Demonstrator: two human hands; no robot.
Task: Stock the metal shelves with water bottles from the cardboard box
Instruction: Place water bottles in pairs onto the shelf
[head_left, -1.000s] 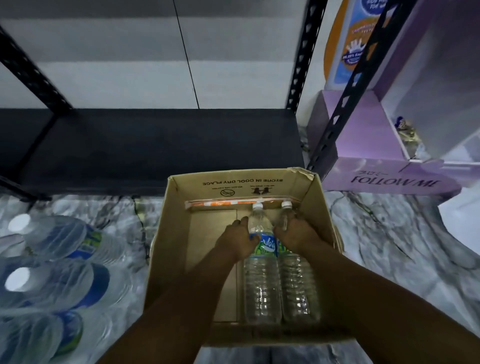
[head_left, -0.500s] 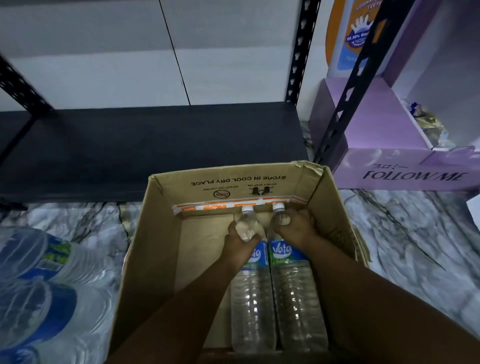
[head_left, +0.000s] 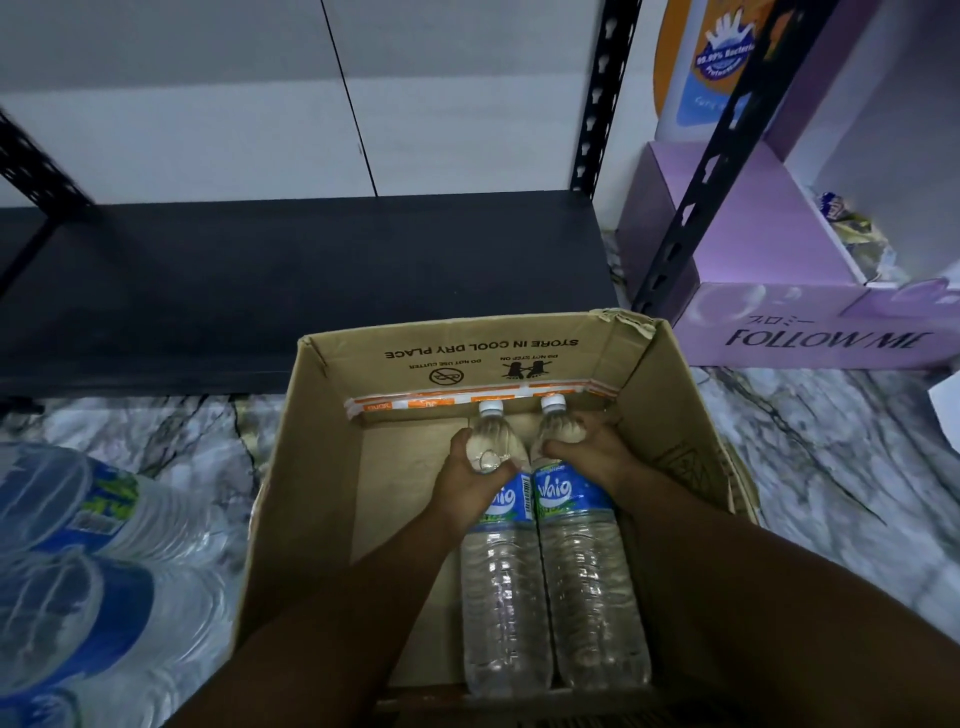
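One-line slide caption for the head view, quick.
Left hand and right hand each grip a water bottle's shoulder inside the cardboard box.

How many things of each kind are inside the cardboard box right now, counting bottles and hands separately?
Water bottles: 2, the left bottle and the right bottle, lying side by side in the box.
Hands: 2, the left hand and the right hand, each gripping one bottle.
Total: 4

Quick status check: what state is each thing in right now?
Left hand: grips left bottle's shoulder.
Right hand: grips right bottle's shoulder.
Left bottle: capped, in box.
Right bottle: capped, in box.
Cardboard box: open, flaps up.
Metal shelf: bare where visible.
Bottles on floor: lying down.
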